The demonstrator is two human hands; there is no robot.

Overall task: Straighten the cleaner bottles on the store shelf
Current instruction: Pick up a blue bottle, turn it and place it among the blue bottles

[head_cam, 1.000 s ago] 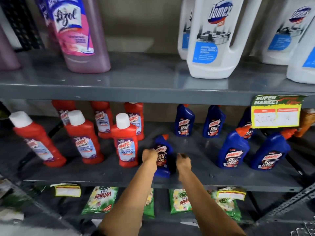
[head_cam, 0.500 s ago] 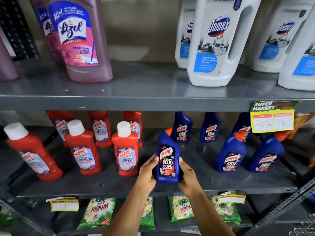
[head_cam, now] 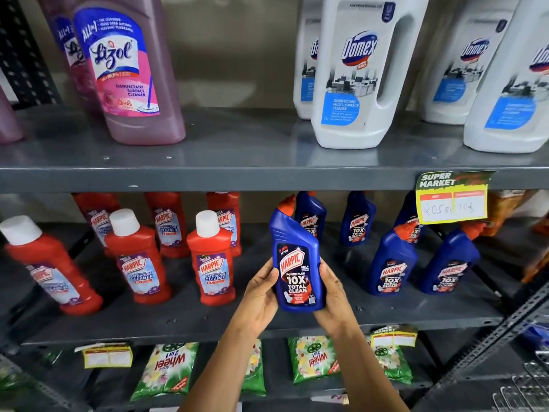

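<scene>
Three grey metal shelves (head_cam: 267, 176). Middle: red Harpic bottles (head_cam: 211, 263) left, some tilted. Left hand (head_cam: 261, 295) and right hand (head_cam: 332, 292) closed around blue Harpic bottle (head_cam: 297, 272), centre, near edge, label facing out. More blue bottles (head_cam: 389, 263) right; price tag (head_cam: 453, 200).

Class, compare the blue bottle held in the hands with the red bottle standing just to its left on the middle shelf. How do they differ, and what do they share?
The blue bottle has a red angled spout; the red bottle has a white round cap. The blue bottle is in the grip of the left hand and right hand; the red bottle stands alone on the shelf. The blue label is dark, the red bottle's pale. Both read Harpic.
</scene>
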